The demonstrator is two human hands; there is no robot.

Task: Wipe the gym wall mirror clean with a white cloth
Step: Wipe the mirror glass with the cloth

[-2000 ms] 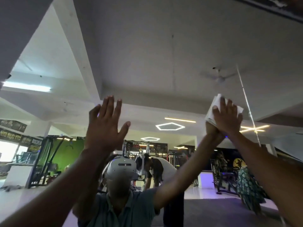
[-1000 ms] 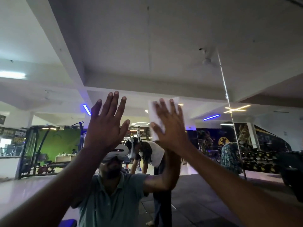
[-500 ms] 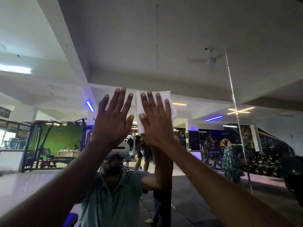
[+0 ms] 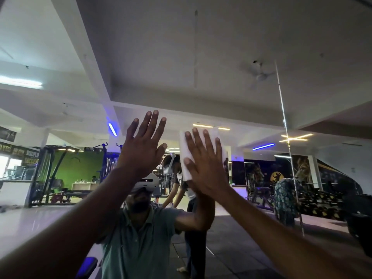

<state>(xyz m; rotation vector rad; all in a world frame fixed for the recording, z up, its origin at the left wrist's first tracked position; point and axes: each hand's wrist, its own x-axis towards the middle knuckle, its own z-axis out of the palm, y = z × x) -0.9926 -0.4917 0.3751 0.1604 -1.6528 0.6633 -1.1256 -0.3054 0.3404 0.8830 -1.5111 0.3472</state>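
The gym wall mirror (image 4: 231,81) fills the view and reflects the ceiling, the gym floor and me. My right hand (image 4: 203,164) is raised flat against the glass, pressing a folded white cloth (image 4: 184,158) under its palm and spread fingers; most of the cloth is hidden behind the hand. My left hand (image 4: 143,148) is up beside it, fingers apart, palm flat on or very near the mirror, holding nothing. Both arms reach upward from the bottom corners.
A vertical mirror seam (image 4: 285,137) runs down the right side. Reflected are gym machines (image 4: 50,174) at left, another person bending (image 4: 177,190) behind me, dumbbell racks (image 4: 320,200) at right and ceiling lights.
My right hand slid the cloth leftward across the glass from the far right until it sat next to my left hand, then shifted slightly right and down. The left hand stayed raised.
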